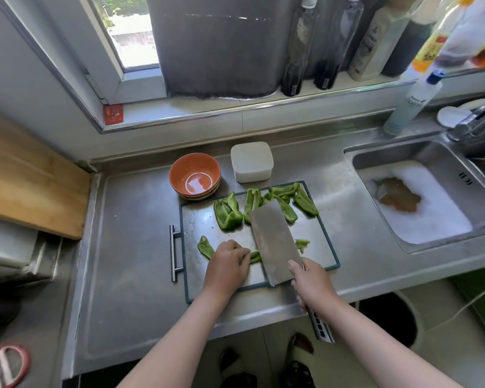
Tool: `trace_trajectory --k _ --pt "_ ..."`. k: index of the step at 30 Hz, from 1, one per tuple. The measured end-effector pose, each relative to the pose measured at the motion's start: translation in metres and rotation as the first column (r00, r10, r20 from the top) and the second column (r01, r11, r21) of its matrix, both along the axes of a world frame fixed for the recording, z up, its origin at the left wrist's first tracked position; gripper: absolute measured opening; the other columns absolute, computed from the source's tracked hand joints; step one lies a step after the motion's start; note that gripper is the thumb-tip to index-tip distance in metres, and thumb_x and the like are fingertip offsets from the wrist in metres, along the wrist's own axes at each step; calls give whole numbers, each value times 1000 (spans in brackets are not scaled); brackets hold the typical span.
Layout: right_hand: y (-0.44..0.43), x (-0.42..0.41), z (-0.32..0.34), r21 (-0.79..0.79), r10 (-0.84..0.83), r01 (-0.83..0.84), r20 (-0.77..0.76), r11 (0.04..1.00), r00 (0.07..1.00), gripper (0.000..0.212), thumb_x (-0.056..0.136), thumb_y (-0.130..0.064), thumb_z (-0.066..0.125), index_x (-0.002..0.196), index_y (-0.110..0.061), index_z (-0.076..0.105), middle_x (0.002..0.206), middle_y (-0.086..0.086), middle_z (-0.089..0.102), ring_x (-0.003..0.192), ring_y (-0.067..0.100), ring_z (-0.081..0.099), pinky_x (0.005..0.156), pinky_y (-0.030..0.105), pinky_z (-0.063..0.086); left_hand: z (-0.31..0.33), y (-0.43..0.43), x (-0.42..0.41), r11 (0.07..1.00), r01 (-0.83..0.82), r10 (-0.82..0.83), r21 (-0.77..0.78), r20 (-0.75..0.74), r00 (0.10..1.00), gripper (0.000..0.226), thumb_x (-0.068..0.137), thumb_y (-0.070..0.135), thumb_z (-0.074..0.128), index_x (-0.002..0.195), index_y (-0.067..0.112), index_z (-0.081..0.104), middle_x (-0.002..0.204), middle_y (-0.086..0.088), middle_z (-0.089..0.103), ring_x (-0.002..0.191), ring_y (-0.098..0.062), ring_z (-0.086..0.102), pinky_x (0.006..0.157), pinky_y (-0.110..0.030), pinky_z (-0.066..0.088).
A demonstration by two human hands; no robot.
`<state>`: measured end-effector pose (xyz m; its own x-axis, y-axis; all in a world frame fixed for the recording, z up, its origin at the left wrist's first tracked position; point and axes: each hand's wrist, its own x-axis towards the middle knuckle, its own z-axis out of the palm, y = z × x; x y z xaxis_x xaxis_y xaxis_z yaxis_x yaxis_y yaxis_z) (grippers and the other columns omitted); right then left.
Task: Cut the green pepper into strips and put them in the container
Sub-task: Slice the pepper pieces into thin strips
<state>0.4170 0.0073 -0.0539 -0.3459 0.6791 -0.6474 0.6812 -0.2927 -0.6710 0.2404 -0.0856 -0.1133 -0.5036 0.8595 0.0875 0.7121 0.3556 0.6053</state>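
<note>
Only a few letters can be read here.

The clear squeeze bottle with the blue cap (413, 105) stands on the bench (140, 219) by the sink (431, 152). Gray letters run up its side and start with "hom"; the rest is too blurry to tell. The red sticker (113, 114) at the left end of the window sill (263, 93) has gold marks, too small to read. The yellow bottle (431, 46) on the sill has a red label with blurred marks. The white bottle (371, 49) has a pale label with gray print, also blurred. One dark glass bottle (294, 71) and the one next to it (326, 71) each have a small white tag, too tiny to read.
</note>
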Motion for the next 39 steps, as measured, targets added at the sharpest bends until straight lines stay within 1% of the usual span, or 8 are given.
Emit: trace_trajectory --k 6,9,12,17,22,27,33,39 --pt "-10 5 -2 -19 -12 12 -2 1000 1000 28 106 -32 42 96 -11 59 68 8 53 40 18 45 46 31 44 -4 -4 1 1000 -3 3 14 -2 1000 5 79 14 82 83 15 79 74 1 64 72 -15 58 65 -20 44" --pt "-15 10 -1 -9 -13 13 3 1000 1000 26 106 -33 43 95 -16 59 72 10 55 44 19 47 44 30 45 -5 -5 0 1000 5 -5 20 2 1000 5 80 15 81 84 15 79 75 2 65 73 -14 58 66 -19 44" --pt "-21 14 -2 -10 -26 26 14 1000 1000 23 106 -36 42 96 -22 58 82 9 58 54 21 50 43 28 44 -6 -6 0 999 5 -5 32 3 1000 5 80 14 81 84 15 78 75 3 64 73 -13 57 66 -19 44" --pt "-27 20 -2 0 -22 22 32 1000 999 22 106 -37 41 99 -24 58 85 4 56 61 21 51 41 26 44 -8 -6 3 999 -2 1 54 22 1000 3 81 12 80 83 14 78 74 3 61 72 -13 55 68 -16 39" --pt "-23 10 -2 1 -17 17 42 1000 999 23 106 -35 41 92 -22 55 81 6 56 55 20 49 41 27 44 -11 -5 2 998 -5 3 60 38 999 2 84 11 78 84 13 78 73 3 60 72 -13 54 68 -16 38" --pt "-27 19 -2 -88 -56 56 0 995 998 22 106 -34 41 106 -21 59 67 4 50 39 11 41 42 26 41 -13 -5 1 998 -11 8 54 58 998 2 84 13 77 86 13 79 74 4 60 74 -12 54 70 -12 35" --pt "-24 15 -2 -97 -50 49 -1 994 999 21 106 -34 43 104 -19 57 65 3 49 38 11 39 42 24 40 -16 -6 -1 997 9 -13 73 50 999 3 84 13 77 87 13 79 74 3 62 72 -13 56 68 -22 45" --pt "-29 23 -6 -132 -41 38 -16 990 999 17 106 -34 44 104 -24 57 61 0 46 36 9 38 41 24 39 -15 -8 0 996 -10 1 88 105 994 5 85 15 77 89 13 79 79 6 64 78 -11 58 73 -19 46"
